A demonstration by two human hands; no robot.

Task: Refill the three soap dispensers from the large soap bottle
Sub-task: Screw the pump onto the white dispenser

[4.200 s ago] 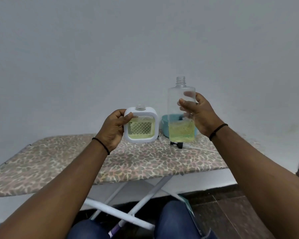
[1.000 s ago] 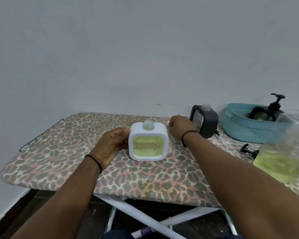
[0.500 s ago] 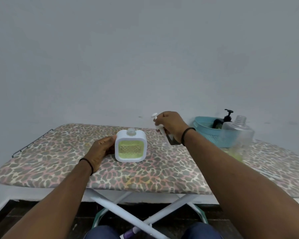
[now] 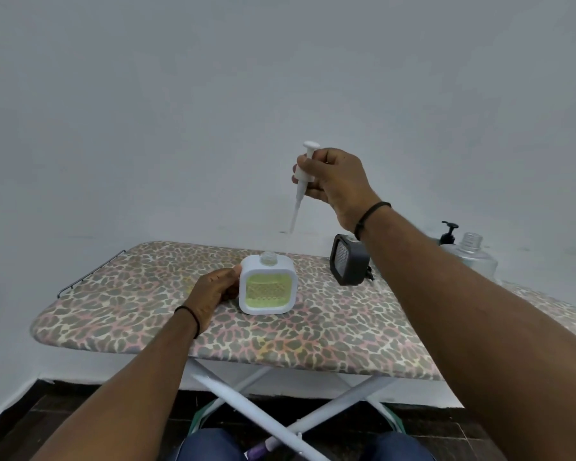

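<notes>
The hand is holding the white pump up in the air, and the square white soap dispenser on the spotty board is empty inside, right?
Not quite. The square white soap dispenser is not empty: the head view shows yellow-green soap behind its window. The rest is right: the right hand holds the white pump up in the air, and the dispenser stands on the spotty ironing board, steadied by the left hand.

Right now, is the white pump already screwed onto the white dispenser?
No, the right hand holds the white pump in the air, well above the open neck of the white dispenser.
</notes>
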